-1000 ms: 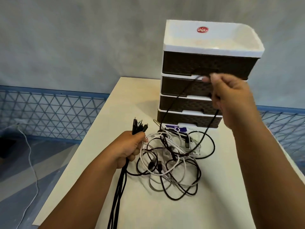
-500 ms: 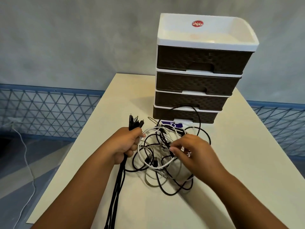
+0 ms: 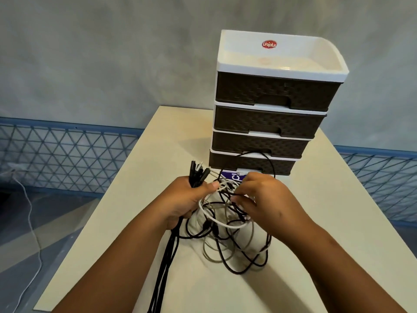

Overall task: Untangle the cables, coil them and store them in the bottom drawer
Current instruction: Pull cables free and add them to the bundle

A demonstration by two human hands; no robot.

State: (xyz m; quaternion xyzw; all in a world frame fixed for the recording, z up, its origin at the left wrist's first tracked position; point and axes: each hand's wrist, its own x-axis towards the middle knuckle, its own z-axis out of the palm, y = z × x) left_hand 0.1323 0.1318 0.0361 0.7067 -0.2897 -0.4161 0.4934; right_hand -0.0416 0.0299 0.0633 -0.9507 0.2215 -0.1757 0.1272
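**Freeing one cable at a time from the knot**

The cream table (image 3: 338,233) is carrying a four-drawer plastic organiser (image 3: 273,105) at its far side, and all drawers, including the bottom drawer (image 3: 250,162), are sitting closed. In front of it the tangled cables (image 3: 234,236) are lying in a loose heap of black, white and grey loops, with one black loop arching up against the bottom drawer's face. A purple label (image 3: 234,177) is peeking out behind the heap.

To do this step well, it looks wisest to be tracing a single strand back to its plug and feeding that end through the loops, rather than hauling on the middle, which would likely be tightening the knot. Lifting the strand clear of the heap should be letting the other loops fall away. Nothing is coiled yet, so the task seems to be in its early stage.

The left hand (image 3: 187,199) is reaching in from the lower left, fingers wrapped in a fist around a bundle of black cables (image 3: 167,251), whose plug ends (image 3: 198,173) are sticking up above the thumb while the tails are trailing over the near table edge. The right hand (image 3: 266,199) is coming in from the lower right, knuckles up, its fingertips (image 3: 237,199) pinching strands at the top of the heap, just beside the left thumb; exactly which strand I cannot tell.
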